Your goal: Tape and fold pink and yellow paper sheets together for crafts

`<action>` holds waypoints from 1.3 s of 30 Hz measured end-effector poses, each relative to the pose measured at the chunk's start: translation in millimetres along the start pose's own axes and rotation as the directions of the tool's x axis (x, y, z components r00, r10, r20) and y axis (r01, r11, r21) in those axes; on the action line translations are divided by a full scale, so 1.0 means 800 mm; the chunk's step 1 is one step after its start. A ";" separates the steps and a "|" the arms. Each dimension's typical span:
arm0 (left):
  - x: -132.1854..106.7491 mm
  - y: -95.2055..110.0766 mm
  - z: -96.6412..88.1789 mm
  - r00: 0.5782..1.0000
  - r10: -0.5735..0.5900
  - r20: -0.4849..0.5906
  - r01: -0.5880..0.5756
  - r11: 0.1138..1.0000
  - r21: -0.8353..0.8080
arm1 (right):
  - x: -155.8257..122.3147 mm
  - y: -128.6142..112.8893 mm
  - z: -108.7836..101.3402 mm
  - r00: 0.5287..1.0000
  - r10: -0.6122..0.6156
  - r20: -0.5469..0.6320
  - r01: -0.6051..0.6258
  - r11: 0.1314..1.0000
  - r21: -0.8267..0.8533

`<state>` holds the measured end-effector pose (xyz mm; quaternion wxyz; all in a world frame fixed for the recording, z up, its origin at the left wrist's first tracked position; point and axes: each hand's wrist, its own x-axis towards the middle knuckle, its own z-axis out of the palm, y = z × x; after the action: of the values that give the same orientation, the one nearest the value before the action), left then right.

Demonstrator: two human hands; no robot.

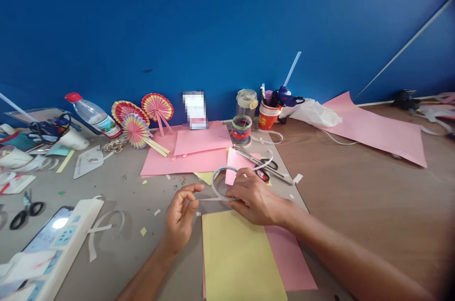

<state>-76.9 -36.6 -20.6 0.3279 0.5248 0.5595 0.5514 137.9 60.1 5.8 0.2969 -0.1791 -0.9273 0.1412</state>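
We are gripping the white tape (213, 185) in our right hand (253, 196) and pinching its straight end in our left hand (180, 215). Its loop is standing between both grips; a yellow sheet (241, 258) is lying on their near side.

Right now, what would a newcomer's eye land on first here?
Probably the bright blue wall filling the top of the view, with three pleated paper fans in front of it, left of centre. Next, perhaps, the yellow sheet at bottom centre and, just beyond it, the left hand and right hand holding a looped white strip.
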 end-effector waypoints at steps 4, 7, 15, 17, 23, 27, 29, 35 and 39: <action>-0.001 0.002 0.002 1.000 0.006 0.009 -0.006 1.000 -0.004 | 0.001 0.003 -0.018 1.000 -0.008 0.021 0.012 0.977 -0.213; -0.002 0.002 0.003 0.999 0.008 0.046 -0.007 1.000 -0.012 | -0.002 0.001 -0.031 1.000 0.001 0.005 0.001 0.958 -0.288; -0.008 0.000 0.004 0.992 -0.029 0.123 0.032 0.999 -0.029 | -0.025 -0.019 -0.058 0.984 0.130 0.124 -0.123 0.990 -0.065; -0.010 -0.001 0.003 0.988 -0.052 0.144 0.056 0.998 -0.023 | -0.029 -0.024 -0.064 0.972 0.173 0.160 -0.163 0.984 -0.073; -0.009 0.001 0.001 0.986 -0.065 0.155 0.070 0.997 -0.029 | -0.035 -0.030 -0.067 0.965 0.215 0.149 -0.206 0.976 -0.078; -0.009 0.001 0.000 0.984 -0.057 0.167 0.063 0.998 -0.030 | -0.038 -0.029 -0.063 0.970 0.227 0.089 -0.220 0.972 -0.088; -0.010 0.000 0.000 0.984 -0.053 0.172 0.060 0.998 -0.034 | -0.039 -0.029 -0.062 0.967 0.245 0.065 -0.240 0.967 -0.083; -0.011 -0.004 -0.001 0.984 -0.057 0.171 0.064 0.997 -0.041 | -0.044 -0.026 -0.060 0.958 0.283 0.044 -0.279 0.957 -0.079; -0.011 -0.005 -0.002 0.984 -0.036 0.173 0.044 0.998 -0.045 | -0.050 -0.019 -0.059 0.952 0.304 0.028 -0.301 0.950 -0.085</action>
<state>-77.0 -44.7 -26.3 0.3986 0.5509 0.5261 0.5107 193.2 36.8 28.6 0.2454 -0.3280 -0.8996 0.1514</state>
